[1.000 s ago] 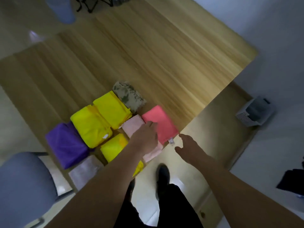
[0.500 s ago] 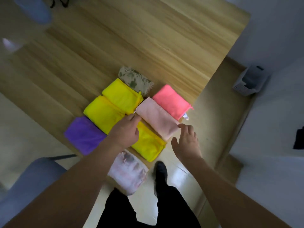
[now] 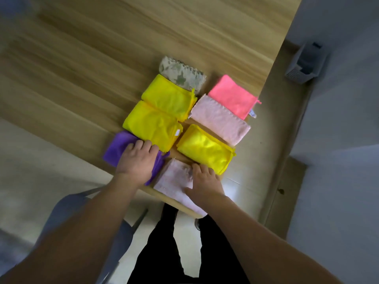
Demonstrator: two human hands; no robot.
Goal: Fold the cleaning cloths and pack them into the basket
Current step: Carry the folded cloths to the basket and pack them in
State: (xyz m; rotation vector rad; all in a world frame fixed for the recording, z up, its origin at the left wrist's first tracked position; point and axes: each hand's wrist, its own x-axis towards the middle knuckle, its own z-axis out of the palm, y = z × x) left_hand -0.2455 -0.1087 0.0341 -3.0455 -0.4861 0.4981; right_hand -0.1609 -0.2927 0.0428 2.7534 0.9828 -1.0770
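Purple cloth (image 3: 119, 147) under flat left hand (image 3: 137, 162); right hand (image 3: 205, 184) spread on pale-pink cloth (image 3: 174, 181), long axis diag.

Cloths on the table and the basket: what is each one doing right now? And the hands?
Purple cloth: folded, left hand rests on it.
Pale pink cloth: folded, at table edge, right hand rests on it.
Three yellow cloths: folded, untouched.
Light pink cloth: folded.
Coral cloth: folded.
Camouflage cloth: folded.
Basket: on the floor, no cloths seen inside.

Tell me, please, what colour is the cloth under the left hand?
Purple cloth, under the left hand, seen in the head view.
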